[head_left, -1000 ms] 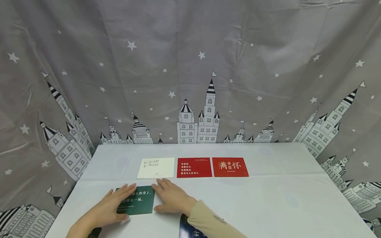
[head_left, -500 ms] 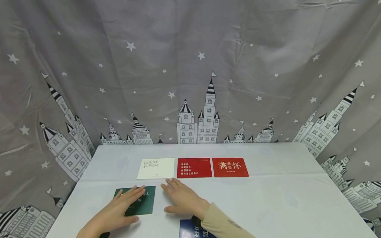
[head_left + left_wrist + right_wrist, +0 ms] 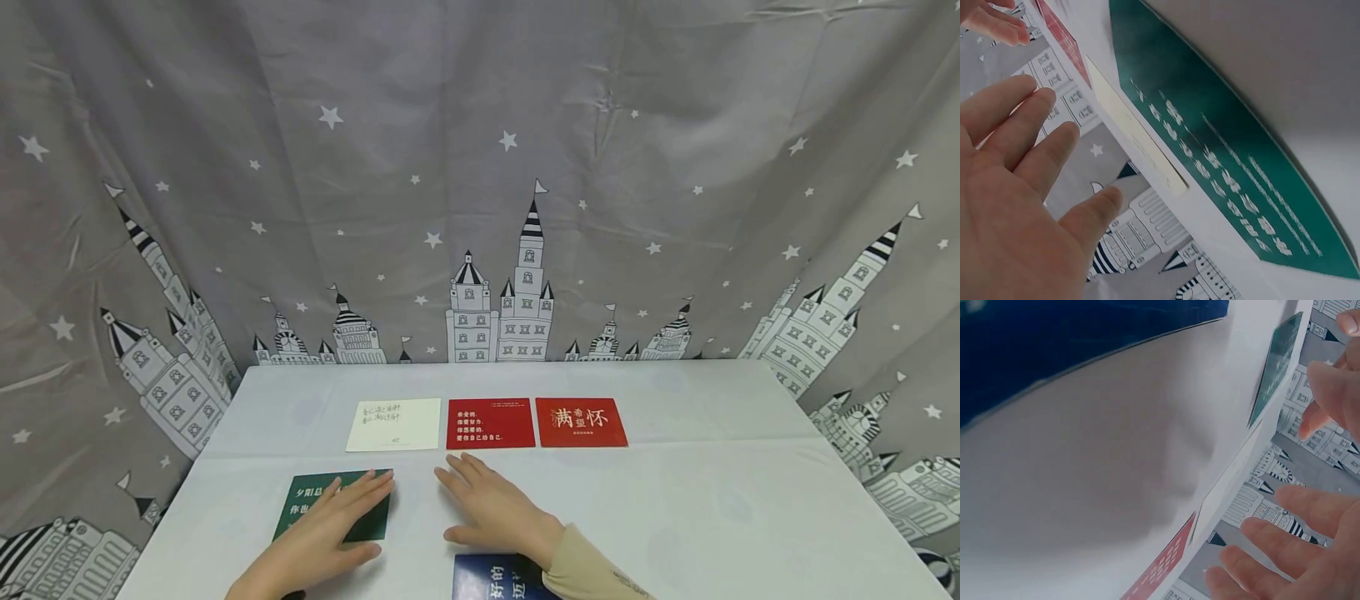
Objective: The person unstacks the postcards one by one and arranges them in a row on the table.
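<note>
The green card (image 3: pixel 296 500) with white lettering lies on the front left of the white table. My left hand (image 3: pixel 326 532) is above it with fingers extended, covering its middle from the head camera. In the left wrist view the fingers look apart from the green card (image 3: pixel 1197 137). To the right, my right hand (image 3: pixel 498 510) is spread over the tablecloth, holding nothing. Just below that hand lies a dark blue card (image 3: pixel 483 575), partly hidden by the right wrist and cut off by the frame's lower edge.
A cream card (image 3: pixel 393 425) with handwriting, a red card (image 3: pixel 490 423) and another red card (image 3: pixel 581 422) form a row farther back on the white table (image 3: pixel 712 500). Behind the table hangs a grey curtain (image 3: pixel 637 167) printed with castles and stars.
Both hands have shifted right. The left hand now uncovers the green card's left part and covers its right part; the right hand is farther from that card. The cards look unmoved.
</note>
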### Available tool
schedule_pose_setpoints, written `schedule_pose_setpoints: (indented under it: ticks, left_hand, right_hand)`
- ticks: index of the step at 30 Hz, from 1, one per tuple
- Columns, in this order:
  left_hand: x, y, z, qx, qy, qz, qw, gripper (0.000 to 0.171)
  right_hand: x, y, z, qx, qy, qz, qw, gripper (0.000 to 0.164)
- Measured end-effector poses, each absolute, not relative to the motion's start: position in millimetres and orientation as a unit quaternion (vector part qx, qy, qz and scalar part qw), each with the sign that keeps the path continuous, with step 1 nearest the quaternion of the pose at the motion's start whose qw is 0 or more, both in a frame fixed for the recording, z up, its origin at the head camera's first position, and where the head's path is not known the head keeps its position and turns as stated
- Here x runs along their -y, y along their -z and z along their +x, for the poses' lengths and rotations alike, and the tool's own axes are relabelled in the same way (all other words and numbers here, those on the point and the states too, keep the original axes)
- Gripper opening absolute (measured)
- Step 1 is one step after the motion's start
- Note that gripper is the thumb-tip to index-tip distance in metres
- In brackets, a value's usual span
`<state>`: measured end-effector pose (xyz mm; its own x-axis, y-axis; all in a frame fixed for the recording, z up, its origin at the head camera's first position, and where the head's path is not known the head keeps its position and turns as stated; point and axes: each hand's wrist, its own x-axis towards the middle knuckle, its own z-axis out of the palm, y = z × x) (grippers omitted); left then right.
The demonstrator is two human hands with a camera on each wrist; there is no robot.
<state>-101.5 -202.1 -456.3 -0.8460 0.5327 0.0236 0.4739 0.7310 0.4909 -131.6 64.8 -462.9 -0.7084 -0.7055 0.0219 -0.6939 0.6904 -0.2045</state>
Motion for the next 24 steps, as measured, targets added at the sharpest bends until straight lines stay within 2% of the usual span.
schedule_pose_setpoints:
  ticks: [16, 24]
  left_hand:
    - [171.5, 462.1, -89.7, -0.924, -0.237, 0.293, 0.057, 0.072]
    - [155.3, 464.1, -85.8, -0.915, -0.240, 0.310, 0.094, 0.074]
  right_hand:
    - [-103.9, 469.8, -120.5, -0.928, 0.110, -0.355, 0.020, 0.075]
    - [-123.1, 473.1, -114.8, -0.934, 0.125, -0.335, 0.026, 0.075]
